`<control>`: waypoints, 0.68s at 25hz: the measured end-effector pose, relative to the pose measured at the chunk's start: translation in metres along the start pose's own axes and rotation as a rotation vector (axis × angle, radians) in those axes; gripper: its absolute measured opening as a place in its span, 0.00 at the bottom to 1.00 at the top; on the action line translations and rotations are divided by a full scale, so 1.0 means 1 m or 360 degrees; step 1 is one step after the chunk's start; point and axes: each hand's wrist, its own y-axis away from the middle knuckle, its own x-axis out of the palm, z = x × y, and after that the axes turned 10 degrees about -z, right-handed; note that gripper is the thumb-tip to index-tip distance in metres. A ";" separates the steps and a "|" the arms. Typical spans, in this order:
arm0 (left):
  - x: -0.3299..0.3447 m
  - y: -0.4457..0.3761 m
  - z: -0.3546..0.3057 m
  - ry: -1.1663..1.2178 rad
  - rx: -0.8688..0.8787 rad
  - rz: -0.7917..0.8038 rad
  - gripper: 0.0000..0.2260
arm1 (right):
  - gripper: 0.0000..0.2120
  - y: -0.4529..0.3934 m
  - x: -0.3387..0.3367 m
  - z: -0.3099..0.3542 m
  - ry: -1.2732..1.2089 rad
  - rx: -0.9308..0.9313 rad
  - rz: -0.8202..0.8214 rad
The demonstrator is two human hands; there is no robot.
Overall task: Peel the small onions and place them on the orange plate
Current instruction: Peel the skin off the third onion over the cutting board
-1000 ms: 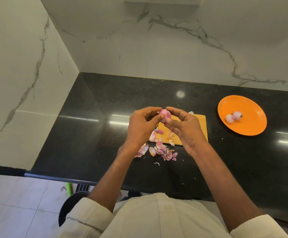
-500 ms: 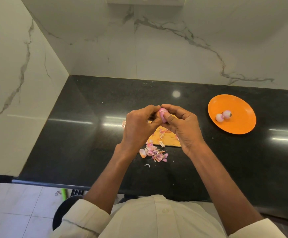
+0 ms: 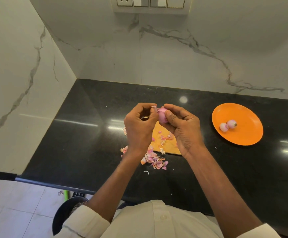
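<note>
R hand (image 3: 182,129) fingers curled, clamped on onion (image 3: 162,115); L hand (image 3: 139,127) fingertips pinch skin flap at onion's left, above board (image 3: 165,143).

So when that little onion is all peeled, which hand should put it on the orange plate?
Probably the right hand. It already grips the onion, and the orange plate lies on its side of the counter. The left hand only pinches a strip of skin and would have to cross over.
</note>
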 end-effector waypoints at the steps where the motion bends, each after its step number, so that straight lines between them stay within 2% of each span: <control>1: -0.001 -0.003 0.001 0.0049 -0.0081 -0.0012 0.06 | 0.12 -0.001 0.001 0.000 -0.0025 0.0007 0.0027; 7: -0.016 -0.008 0.013 0.0446 -0.0513 0.0315 0.15 | 0.12 -0.009 0.008 -0.004 -0.0060 0.0039 0.0003; 13: -0.042 -0.013 0.029 0.0031 -0.0192 0.0466 0.11 | 0.10 -0.007 0.012 -0.017 0.0062 0.0299 0.0037; 17: -0.050 -0.011 0.033 -0.0152 0.0040 0.0414 0.08 | 0.10 -0.004 0.021 -0.025 0.0094 0.0371 0.0081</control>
